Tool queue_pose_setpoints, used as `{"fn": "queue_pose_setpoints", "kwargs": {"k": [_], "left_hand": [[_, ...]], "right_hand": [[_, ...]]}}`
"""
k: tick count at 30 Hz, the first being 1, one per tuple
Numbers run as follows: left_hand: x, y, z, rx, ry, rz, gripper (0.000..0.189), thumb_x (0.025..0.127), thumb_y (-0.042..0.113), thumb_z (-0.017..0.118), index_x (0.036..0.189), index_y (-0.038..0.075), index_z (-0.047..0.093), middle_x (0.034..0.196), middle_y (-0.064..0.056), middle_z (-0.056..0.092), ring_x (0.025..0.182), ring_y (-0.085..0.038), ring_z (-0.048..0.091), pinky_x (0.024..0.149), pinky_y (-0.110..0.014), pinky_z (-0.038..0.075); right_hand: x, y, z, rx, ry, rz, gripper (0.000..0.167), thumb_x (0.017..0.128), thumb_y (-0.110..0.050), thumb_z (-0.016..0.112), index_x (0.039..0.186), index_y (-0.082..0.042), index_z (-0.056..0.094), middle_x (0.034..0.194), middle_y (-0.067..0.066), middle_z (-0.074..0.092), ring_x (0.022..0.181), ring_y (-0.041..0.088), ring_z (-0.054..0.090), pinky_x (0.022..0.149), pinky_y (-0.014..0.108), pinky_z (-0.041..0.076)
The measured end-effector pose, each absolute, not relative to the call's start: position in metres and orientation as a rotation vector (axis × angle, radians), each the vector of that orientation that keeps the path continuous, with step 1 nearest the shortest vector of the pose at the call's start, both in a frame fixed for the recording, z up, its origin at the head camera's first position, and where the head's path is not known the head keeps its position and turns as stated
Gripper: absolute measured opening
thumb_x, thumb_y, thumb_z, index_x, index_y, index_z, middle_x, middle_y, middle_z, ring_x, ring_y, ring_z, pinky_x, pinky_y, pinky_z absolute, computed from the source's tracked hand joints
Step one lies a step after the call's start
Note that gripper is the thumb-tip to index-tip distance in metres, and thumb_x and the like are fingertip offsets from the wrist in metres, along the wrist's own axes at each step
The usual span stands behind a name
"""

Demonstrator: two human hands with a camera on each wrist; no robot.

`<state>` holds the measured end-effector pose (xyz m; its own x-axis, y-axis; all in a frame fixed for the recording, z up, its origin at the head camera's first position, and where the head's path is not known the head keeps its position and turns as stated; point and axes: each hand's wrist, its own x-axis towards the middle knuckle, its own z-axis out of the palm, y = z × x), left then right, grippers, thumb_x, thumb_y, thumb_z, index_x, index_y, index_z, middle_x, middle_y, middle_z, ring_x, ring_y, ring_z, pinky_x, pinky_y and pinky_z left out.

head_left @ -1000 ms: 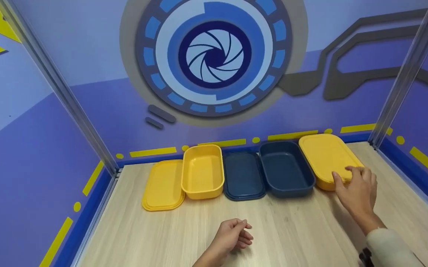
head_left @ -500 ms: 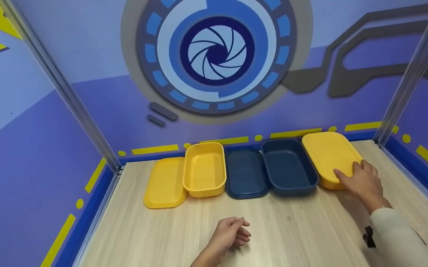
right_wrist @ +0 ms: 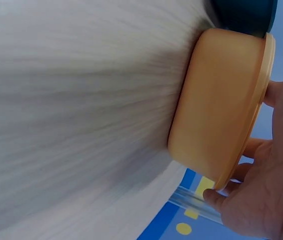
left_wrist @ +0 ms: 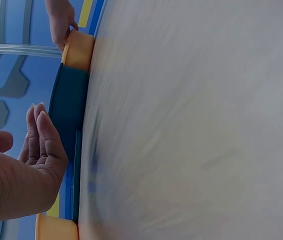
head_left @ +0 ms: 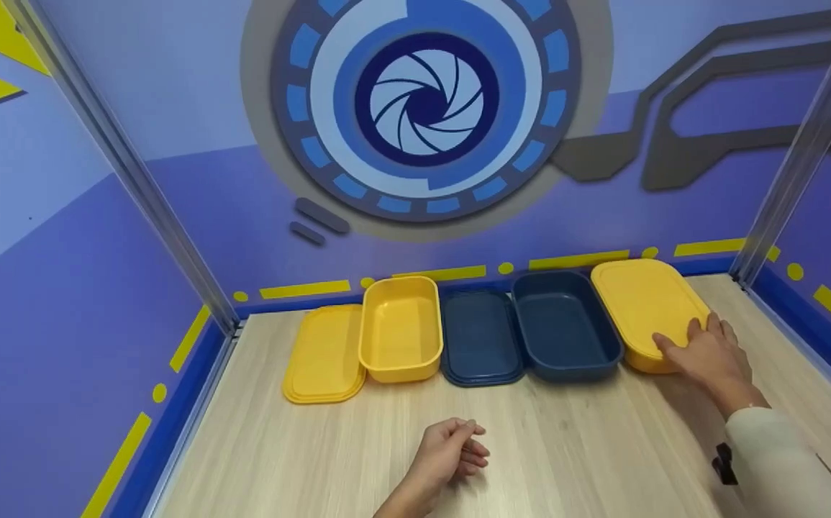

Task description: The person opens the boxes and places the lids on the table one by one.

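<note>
My right hand (head_left: 714, 363) rests at the near right corner of a yellow lidded food container (head_left: 649, 306). Its thumb touches the top of the lid and its spread fingers reach the right edge. In the right wrist view, thumb and fingertips meet the lid rim of that container (right_wrist: 219, 100); part of the fingers is hidden behind the rim. My left hand (head_left: 447, 457) hovers over the front of the table with loosely bent fingers and holds nothing. Nearest to it are a navy lid (head_left: 483, 342) and a lidless yellow container (head_left: 401, 334).
A lidless navy container (head_left: 566, 327) stands between the navy lid and the lidded container. At the left end lies a yellow lid (head_left: 325, 356). The row stands along the back wall (head_left: 206, 208) of the wooden table (head_left: 314, 460). Metal posts (head_left: 782, 158) mark the corners.
My right hand has settled lower, with its fingers shifted toward the right edge of the lid. The left hand stays nearly still. The head view has shifted slightly.
</note>
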<state>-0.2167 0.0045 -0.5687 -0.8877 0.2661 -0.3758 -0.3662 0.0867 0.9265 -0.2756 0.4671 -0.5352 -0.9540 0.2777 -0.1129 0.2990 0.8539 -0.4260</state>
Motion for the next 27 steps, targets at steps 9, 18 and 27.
{"fn": "queue_pose_setpoints", "kwargs": {"k": [9,18,27], "left_hand": [[-0.218,0.002,-0.567,-0.123,1.923,1.829,0.028,0.11,0.028,0.056,0.114,0.006,0.073,0.087,-0.001,0.077,0.073,-0.008,0.073,0.065,-0.021,0.059],[-0.219,-0.001,-0.569,-0.137,1.917,1.83,0.028,0.11,0.028,0.056,0.116,0.006,0.072,0.088,-0.002,0.078,0.074,-0.009,0.073,0.064,-0.021,0.059],[-0.219,-0.002,-0.575,-0.132,1.897,1.852,0.028,0.111,0.025,0.055,0.117,0.003,0.071,0.086,-0.001,0.077,0.073,-0.008,0.073,0.063,-0.02,0.058]], "right_hand": [[-0.255,0.456,-0.537,0.476,3.073,-0.581,0.116,0.102,-0.076,0.04,0.155,0.025,0.021,0.16,0.054,0.006,0.148,0.07,0.012,0.12,0.081,0.02],[-0.229,0.453,-0.542,0.472,3.137,-0.396,0.11,0.103,-0.072,0.041,0.143,0.03,0.035,0.145,0.054,0.023,0.13,0.067,0.03,0.114,0.078,0.033],[-0.202,0.454,-0.544,0.396,3.186,-0.336,0.101,0.106,-0.065,0.044,0.136,0.032,0.041,0.143,0.059,0.028,0.131,0.071,0.033,0.114,0.079,0.032]]}}
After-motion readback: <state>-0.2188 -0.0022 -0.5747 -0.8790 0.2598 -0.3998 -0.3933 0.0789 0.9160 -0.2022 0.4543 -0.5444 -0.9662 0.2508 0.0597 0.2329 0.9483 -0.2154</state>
